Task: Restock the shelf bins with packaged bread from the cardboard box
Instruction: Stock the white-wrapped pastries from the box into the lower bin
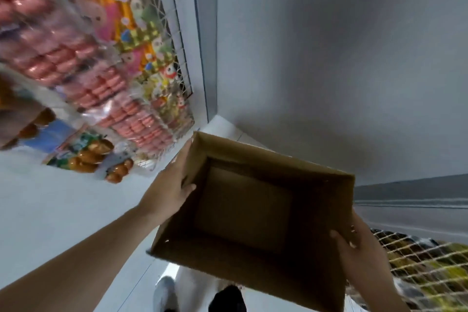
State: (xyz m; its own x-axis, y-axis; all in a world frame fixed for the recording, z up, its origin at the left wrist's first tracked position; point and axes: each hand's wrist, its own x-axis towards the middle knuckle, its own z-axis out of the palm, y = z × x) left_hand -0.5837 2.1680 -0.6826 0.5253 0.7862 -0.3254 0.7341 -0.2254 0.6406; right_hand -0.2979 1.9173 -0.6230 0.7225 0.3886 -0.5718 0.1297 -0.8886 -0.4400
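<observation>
Head view, tilted hard, blurred along the left edge. I see the cardboard box (253, 210) held up in the air between both hands, open top facing the camera; inside I can make out only its brown bottom panel and walls, in shadow. The left hand (174, 180) grips the box's left wall near the far corner, thumb hooked over the rim into the inside, fingers on the outer face. The right hand (359, 248) clamps the right wall near the near corner, thumb curled over the rim, fingers behind the cardboard and out of my sight. To the left, shelves (33, 180) carry packaged bread (88, 154) in clear wrappers, brown rolls showing through, well apart from the box. Above those, rows of pink packets (101, 88) and a wire rack of bright small packs (152, 58); details too smeared to read. At lower right a wire basket (420, 261) with yellow-green goods sits just beside the right hand. Below the box, a shoe (164, 294) on pale floor.
</observation>
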